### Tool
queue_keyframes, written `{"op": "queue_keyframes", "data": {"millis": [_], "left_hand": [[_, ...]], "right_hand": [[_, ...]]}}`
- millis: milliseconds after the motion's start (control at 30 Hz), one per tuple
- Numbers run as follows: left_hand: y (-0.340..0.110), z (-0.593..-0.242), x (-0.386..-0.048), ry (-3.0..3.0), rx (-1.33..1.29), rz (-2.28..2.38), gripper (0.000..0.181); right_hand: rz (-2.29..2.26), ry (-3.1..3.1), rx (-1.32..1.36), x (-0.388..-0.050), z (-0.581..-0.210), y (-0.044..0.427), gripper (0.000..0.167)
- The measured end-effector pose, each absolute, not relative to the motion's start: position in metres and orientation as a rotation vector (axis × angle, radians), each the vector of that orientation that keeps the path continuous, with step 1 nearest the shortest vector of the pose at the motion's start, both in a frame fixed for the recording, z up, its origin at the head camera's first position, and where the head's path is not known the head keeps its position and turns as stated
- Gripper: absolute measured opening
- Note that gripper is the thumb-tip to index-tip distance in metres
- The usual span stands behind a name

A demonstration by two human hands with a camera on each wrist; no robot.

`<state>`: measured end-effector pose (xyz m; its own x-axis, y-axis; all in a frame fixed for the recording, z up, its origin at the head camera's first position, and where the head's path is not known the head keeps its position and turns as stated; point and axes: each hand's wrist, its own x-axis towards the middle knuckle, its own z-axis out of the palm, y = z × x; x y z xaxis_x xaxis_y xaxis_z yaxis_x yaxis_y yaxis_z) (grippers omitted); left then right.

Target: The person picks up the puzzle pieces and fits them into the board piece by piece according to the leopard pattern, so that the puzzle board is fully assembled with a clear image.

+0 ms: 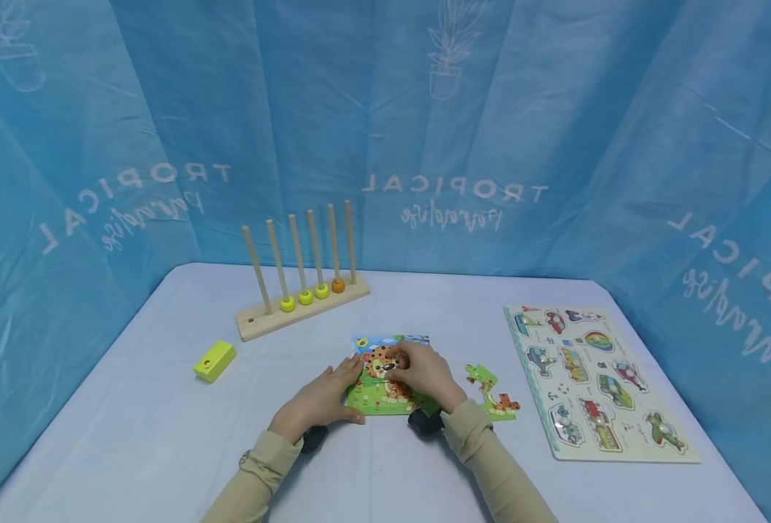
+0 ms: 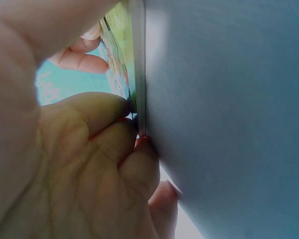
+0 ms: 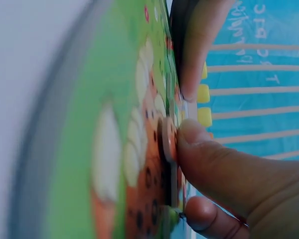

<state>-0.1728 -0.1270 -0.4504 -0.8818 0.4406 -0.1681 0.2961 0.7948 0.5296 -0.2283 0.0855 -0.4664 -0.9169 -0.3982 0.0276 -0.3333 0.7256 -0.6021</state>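
Observation:
A leopard jigsaw puzzle (image 1: 378, 403) lies flat on the white table, most of its picture filled in. My left hand (image 1: 320, 398) rests at its left side, fingers extended and touching the edge; the left wrist view shows those fingertips against the board's rim (image 2: 139, 64). Over the leopard's face, my right hand (image 1: 427, 372) has bent fingers and pinches a puzzle piece (image 3: 168, 139), which stands slightly raised in the right wrist view. The right thumb (image 3: 204, 154) touches that piece; its far side is hidden. Joined loose puzzle pieces (image 1: 490, 396) lie right of the board.
A wooden peg stand (image 1: 303, 312) with yellow and orange beads is behind to the left. A yellow block (image 1: 215, 361) lies at left. A vehicle picture board (image 1: 594, 385) lies at right. Blue curtains (image 1: 385, 131) hang around the table.

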Motion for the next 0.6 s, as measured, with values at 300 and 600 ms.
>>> {"op": "queue_keyframes", "data": {"millis": [300, 600], "left_hand": [[-0.125, -0.448, -0.174, 2.702, 0.574, 0.736, 0.096], [-0.123, -0.449, -0.172, 2.697, 0.547, 0.742, 0.097]], "right_hand": [[-0.932, 2.866, -0.568, -0.225, -0.466, 0.089, 0.03], [-1.054, 2.78, -0.634, -0.228, -0.473, 0.098, 0.028]]}}
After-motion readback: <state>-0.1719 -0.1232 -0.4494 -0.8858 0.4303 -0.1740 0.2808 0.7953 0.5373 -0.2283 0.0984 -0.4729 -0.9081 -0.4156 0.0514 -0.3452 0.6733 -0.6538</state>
